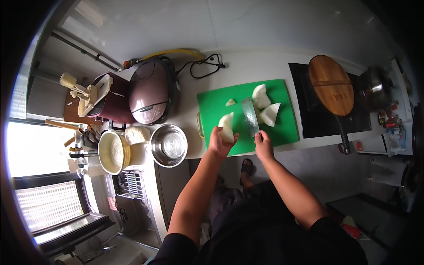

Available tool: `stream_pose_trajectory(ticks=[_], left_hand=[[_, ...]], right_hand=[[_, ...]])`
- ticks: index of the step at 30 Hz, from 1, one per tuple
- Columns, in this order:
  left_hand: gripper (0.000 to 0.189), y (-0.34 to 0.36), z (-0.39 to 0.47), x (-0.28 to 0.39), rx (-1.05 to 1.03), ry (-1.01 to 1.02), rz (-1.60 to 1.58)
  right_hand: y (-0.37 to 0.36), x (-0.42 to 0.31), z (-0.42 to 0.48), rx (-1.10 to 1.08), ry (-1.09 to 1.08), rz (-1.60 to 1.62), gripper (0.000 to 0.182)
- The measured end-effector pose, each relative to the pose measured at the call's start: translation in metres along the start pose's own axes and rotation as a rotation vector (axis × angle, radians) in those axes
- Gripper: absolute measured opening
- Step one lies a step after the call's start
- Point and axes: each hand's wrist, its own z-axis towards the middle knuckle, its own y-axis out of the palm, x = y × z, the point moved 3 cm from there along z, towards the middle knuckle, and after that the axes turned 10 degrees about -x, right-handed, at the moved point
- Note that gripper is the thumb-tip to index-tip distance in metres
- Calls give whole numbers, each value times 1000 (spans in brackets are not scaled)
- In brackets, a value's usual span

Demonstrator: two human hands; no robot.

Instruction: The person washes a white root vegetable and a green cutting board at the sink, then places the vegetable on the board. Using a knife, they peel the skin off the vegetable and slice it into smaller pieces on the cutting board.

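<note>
My left hand (222,143) grips a pale, whitish chunk of peeled vegetable or melon (227,127) over the left part of a green cutting board (215,96). The handle of a cleaver (250,116) is in my right hand (264,145), its broad blade pointing away from me above the board. Just right of the blade are two larger pale chunks, one farther back (261,96) and one nearer (271,115). Left of the blade tip lies a small pale scrap (230,102). My fingers cover part of the held chunk and most of the cleaver's handle.
A steel bowl (169,145) stands left of the board near the counter edge, beside a cream colander (114,152). Behind them is a rice cooker (150,92) with a black cord (205,74). To the right, a wooden-lidded pan (331,86) sits on a black cooktop (304,99).
</note>
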Motion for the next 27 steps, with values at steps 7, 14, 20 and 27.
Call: stream_pose_trajectory(ticks=[7, 14, 20, 27], left_hand=[[53, -5, 12, 9, 224, 137, 454], [45, -31, 18, 17, 388, 236, 915], [61, -16, -6, -30, 271, 40, 360], [85, -6, 8, 13, 534, 841, 1537]], right_hand=[[-28, -14, -21, -164, 386, 185, 49], [-46, -39, -45, -223, 410, 87, 54], [-51, -28, -46, -132, 194, 107, 42], [-58, -22, -45, -174, 180, 20, 47]])
